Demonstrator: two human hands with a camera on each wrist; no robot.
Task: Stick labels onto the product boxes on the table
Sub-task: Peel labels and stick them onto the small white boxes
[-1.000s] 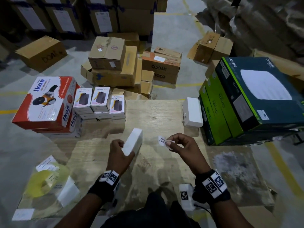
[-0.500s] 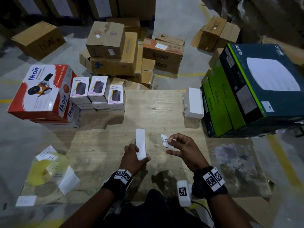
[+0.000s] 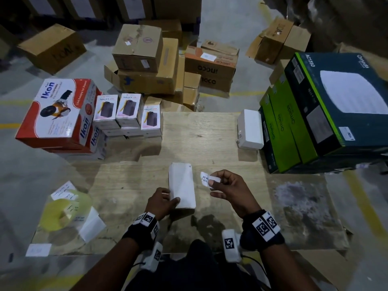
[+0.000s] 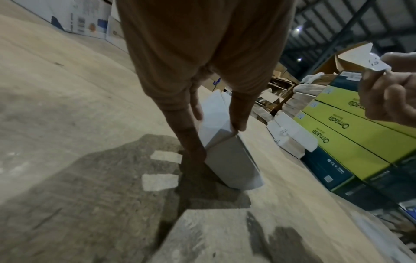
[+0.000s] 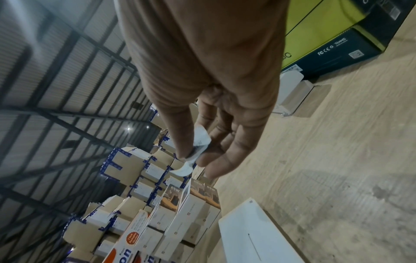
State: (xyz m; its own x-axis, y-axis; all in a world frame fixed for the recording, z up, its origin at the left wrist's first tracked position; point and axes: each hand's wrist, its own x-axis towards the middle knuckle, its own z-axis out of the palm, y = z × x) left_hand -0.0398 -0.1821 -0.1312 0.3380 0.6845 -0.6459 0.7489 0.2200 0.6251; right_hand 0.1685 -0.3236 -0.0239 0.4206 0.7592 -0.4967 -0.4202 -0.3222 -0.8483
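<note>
my left hand (image 3: 161,201) grips the near end of the white box (image 3: 182,185) on the table (image 3: 210,133). just right of it, my right hand (image 3: 227,189) pinches the label (image 3: 206,178), reading "do no… seal". advice: steady box, lay flat. beyond-left boxes: "ikon", "halley 20".

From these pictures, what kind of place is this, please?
Most likely a warehouse or packing area. Brown cartons are piled on a concrete floor with yellow lines, retail product boxes stand on a wooden table, and a metal roof shows overhead.
</note>
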